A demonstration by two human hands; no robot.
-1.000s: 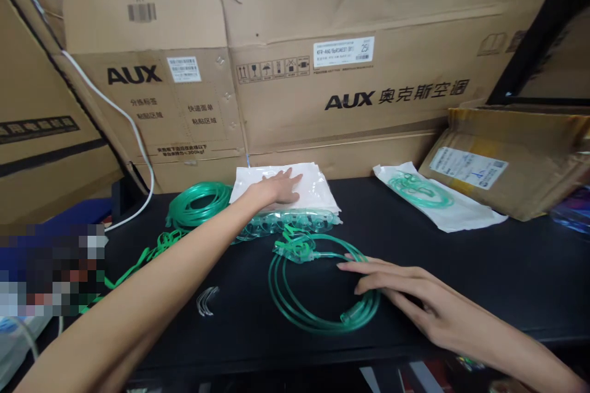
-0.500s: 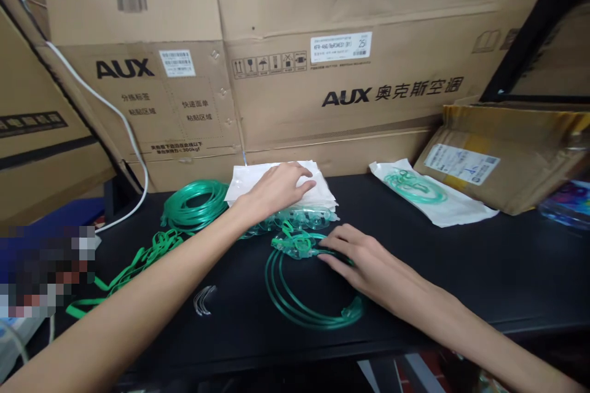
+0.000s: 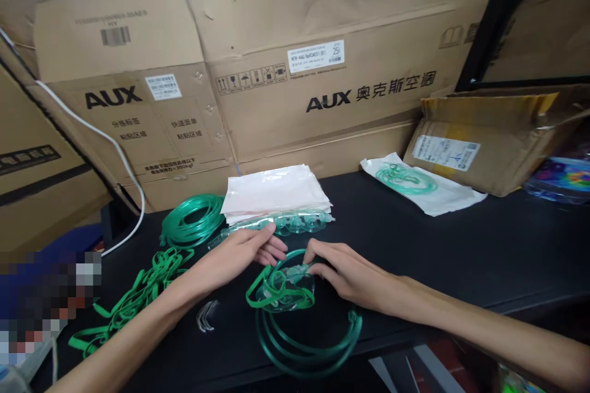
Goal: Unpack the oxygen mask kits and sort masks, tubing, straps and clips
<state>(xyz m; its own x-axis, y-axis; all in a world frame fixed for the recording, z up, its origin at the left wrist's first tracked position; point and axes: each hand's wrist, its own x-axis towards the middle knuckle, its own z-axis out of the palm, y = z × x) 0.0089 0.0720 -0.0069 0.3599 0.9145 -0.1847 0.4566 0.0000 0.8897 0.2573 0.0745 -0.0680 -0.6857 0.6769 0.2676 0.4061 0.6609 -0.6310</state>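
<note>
My right hand [image 3: 348, 273] pinches the connector side of a clear oxygen mask [image 3: 290, 296] with a green elastic strap, low over the black table. Green tubing [image 3: 306, 365] hangs in coiled loops below the mask. My left hand [image 3: 251, 247] is open, fingers outstretched, just above the mask's left side; I cannot tell whether it touches the tubing. Behind it lies a stack of white pouches [image 3: 276, 189], with a row of clear mask parts [image 3: 299, 222] along its front edge.
At left are a coil of green tubing [image 3: 177, 227], a heap of green straps [image 3: 152, 279] and thin metal strips [image 3: 207, 316]. A white pouch with packed green tubing [image 3: 454, 199] lies at right, near an open carton [image 3: 483, 166]. Large cardboard boxes [image 3: 258, 129] stand along the back.
My left hand has left the white pouches and come down toward the mask. My right hand has lifted the mask and tubing slightly nearer. The camera view has shifted.
</note>
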